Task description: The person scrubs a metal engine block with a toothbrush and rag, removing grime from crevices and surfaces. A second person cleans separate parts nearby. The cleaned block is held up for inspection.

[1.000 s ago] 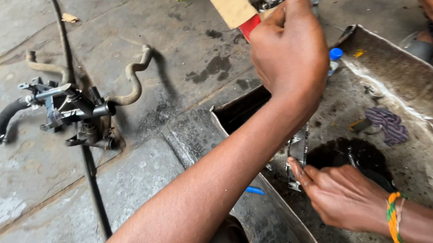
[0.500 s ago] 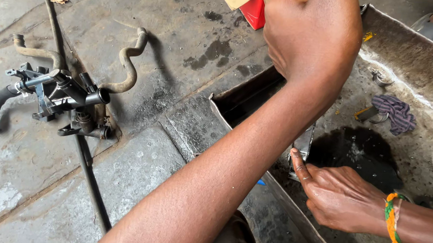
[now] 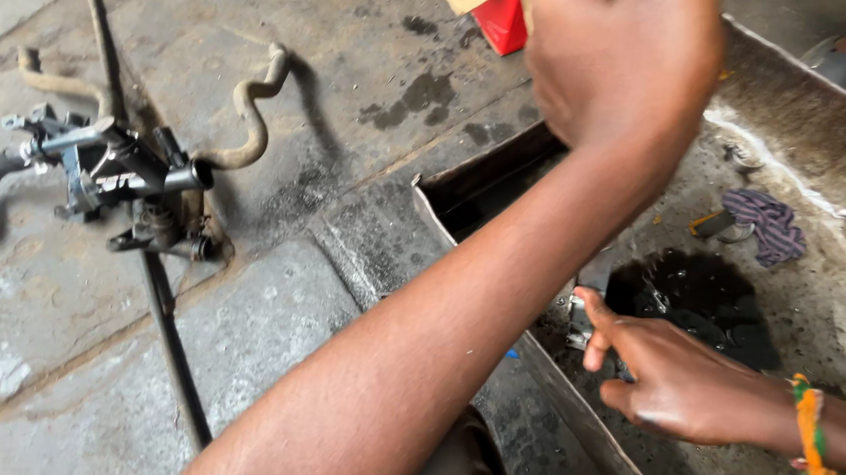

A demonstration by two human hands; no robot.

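Note:
My left hand is raised at the top of the view, fingers closed around a tan and red object that is mostly cut off by the frame edge. The forearm runs diagonally across the middle and hides part of the tray. My right hand, with an orange and green wristband, reaches in from the right and pinches a small metal part over a battered metal tray. A pool of dark oily liquid lies in the tray just beyond that hand.
A black engine part with hoses sits on the concrete floor at the left, with a curved tan hose beside it. A thin black cable runs down the floor. A striped purple rag lies in the tray.
My left hand has risen toward the top edge, taking the tan and red object mostly out of view. My right hand stays at the tray on the metal part.

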